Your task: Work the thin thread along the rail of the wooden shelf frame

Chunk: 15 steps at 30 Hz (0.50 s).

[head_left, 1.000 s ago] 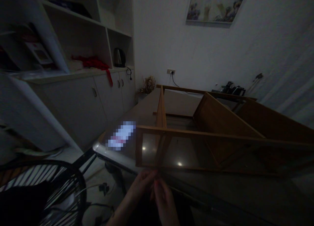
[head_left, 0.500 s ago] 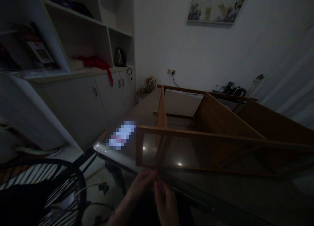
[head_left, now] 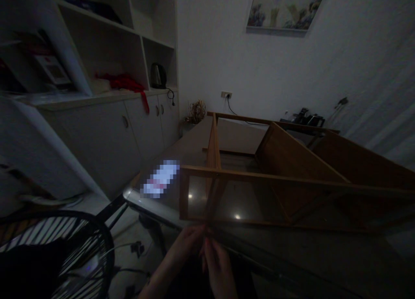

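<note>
The left hand (head_left: 189, 239) and right hand (head_left: 218, 261) meet at their fingertips at the near edge of the surface (head_left: 193, 141), both with fingers drawn in close together; it is too dark to tell whether anything small is pinched between them. Just beyond the fingertips, a brown wooden shelf rack (head_left: 275, 177) lies on its side across the surface, stretching away to the right, its shelf boards standing on edge like partitions. The hands are near its left end, by the lower near rail.

Left of the rack, near the surface's left corner, lies a bright, pixelated rectangle (head_left: 160, 179), its details masked. On the near left, below the surface, is a round black slatted frame (head_left: 110, 247) with a dark shape in it, and cables (head_left: 138, 248) lie on the floor beside it.

On the far left stands a white cabinet (head_left: 97, 132) with open shelves, carrying a red cloth (head_left: 126, 81) that hangs over the edge and an electric kettle (head_left: 158, 76). On the far wall are a socket (head_left: 226, 94) with a plug in it and, higher up, a framed picture (head_left: 285, 11).
</note>
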Available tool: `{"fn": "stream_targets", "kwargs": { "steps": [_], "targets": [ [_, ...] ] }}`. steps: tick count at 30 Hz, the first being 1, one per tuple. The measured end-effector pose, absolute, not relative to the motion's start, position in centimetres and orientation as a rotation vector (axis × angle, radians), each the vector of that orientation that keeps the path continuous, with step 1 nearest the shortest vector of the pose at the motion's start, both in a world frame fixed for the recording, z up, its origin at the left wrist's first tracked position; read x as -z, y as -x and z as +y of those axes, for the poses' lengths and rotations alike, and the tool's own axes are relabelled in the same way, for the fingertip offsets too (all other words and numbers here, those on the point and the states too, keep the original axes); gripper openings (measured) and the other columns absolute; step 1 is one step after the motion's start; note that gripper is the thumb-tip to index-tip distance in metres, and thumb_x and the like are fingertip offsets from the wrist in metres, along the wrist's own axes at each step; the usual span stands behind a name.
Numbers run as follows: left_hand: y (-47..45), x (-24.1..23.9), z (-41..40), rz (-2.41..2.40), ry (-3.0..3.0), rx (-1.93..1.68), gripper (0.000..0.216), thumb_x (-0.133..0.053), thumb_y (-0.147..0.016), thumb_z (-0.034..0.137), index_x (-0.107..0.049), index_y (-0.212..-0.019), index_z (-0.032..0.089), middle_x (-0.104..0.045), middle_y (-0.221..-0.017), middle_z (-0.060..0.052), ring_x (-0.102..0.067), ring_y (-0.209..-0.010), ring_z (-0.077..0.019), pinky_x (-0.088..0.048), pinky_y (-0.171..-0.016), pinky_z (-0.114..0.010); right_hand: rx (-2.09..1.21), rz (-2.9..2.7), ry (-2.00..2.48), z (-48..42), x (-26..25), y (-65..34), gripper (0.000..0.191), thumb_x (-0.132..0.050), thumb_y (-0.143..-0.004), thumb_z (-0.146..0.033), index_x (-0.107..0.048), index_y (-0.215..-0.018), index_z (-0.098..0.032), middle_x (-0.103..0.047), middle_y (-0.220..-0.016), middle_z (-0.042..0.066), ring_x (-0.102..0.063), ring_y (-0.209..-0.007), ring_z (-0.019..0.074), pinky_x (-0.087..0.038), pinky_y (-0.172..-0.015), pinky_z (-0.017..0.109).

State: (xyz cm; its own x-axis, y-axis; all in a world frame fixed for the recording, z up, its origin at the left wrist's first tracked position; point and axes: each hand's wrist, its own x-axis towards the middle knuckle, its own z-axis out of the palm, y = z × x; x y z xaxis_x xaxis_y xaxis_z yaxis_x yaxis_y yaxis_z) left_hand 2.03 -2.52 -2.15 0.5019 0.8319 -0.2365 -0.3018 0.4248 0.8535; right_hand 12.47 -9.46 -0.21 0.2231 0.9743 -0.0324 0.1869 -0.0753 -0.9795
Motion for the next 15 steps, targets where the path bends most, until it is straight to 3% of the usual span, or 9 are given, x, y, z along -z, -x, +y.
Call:
{"fn": "stream_targets", "kwargs": {
  "steps": [3, 7, 15],
  "targets": [
    [-2.0, 2.0, -2.5, 0.732, -0.818, -0.799, 0.046, -0.065, -0.07, 0.057, -0.063, -0.066, 0.011, -0.05, -0.048, 0.003, -0.04, -0.043, -0.0068, -0.026, -0.044, -0.019, -0.889, -1.206, 1.489, -9.5, 0.2, -12.6, 0.041, -0.045, -0.088, -0.052, -0.069, -0.094, -0.019, -0.071, -0.082, 0.006, -0.066, -0.074, 0.0184, -0.05, -0.067, 0.022],
    [-2.0, 1.8, -2.4, 0.815, -0.815, -0.842, 0.043, -0.071, -0.066, 0.053, -0.063, -0.063, 0.011, -0.057, -0.057, 0.0, -0.047, -0.05, -0.0082, -0.034, -0.051, -0.019, -0.73, -1.409, 1.548, -9.4, -0.5, -12.8, 0.028, -0.052, -0.086, -0.045, -0.066, -0.09, -0.021, -0.069, -0.072, 0.003, -0.065, -0.063, 0.0155, -0.049, -0.063, 0.021],
    [-2.3, 1.4, -2.2, 0.878, -0.853, -0.907, 0.044, -0.074, -0.061, 0.054, -0.062, -0.058, 0.011, -0.056, -0.052, 0.001, -0.046, -0.049, -0.0085, -0.033, -0.049, -0.02, -0.691, -1.503, 1.542, -9.3, -0.5, -12.4, 0.025, -0.049, -0.089, -0.04, -0.064, -0.083, -0.021, -0.07, -0.072, 0.002, -0.067, -0.065, 0.0152, -0.046, -0.063, 0.019]
  ]
}}
